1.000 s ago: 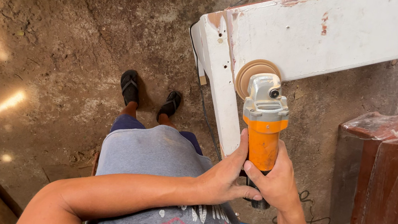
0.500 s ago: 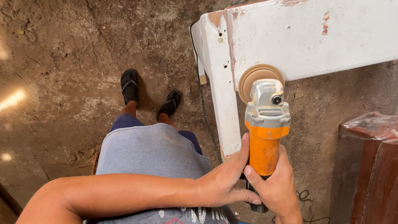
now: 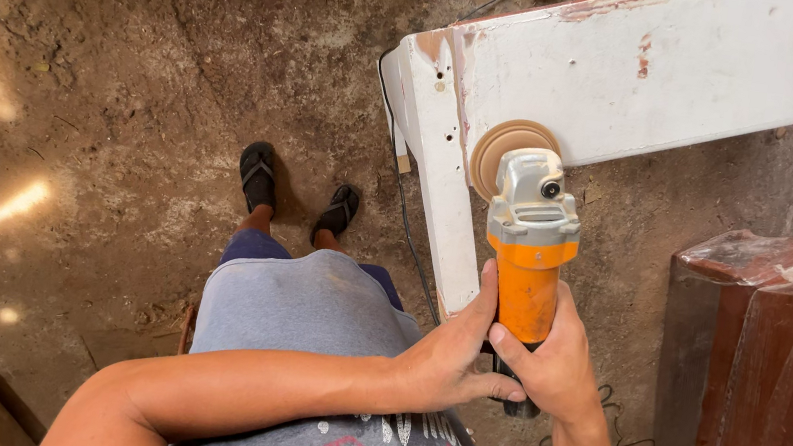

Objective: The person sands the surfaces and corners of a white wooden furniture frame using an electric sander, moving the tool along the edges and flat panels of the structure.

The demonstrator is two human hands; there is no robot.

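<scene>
Since the earlier frames, grinder [image 3: 528, 244] and both hands sit slightly lower and further right along the white piece; feet unmoved.

Right hand [image 3: 555, 369]: grip wrapped tight round the orange handle from the right, fingers curled over its lower end. Left hand [image 3: 445, 360]: grip closed on the same handle from the left, thumb [image 3: 485, 295] lying up along the orange body. Both hands touching, low on the tool.

Just beyond the grip: grey metal gear head, pointing away from the body. Past that, the tan round sanding disc [image 3: 502, 145], pressed flat against the white painted wooden frame [image 3: 677, 76], at the lower edge near its corner. Paint worn to reddish bare wood at corner and top edge.

Right of the grip: dark red-brown panels [image 3: 767, 369], plastic-wrapped, standing on edge, apart from the tool.

Left and below the grip: grey shirt, blue shorts, black sandals [image 3: 259, 176] on rough dirt floor [image 3: 127, 119]. Black cable [image 3: 406, 224] trails down beside the frame leg.
</scene>
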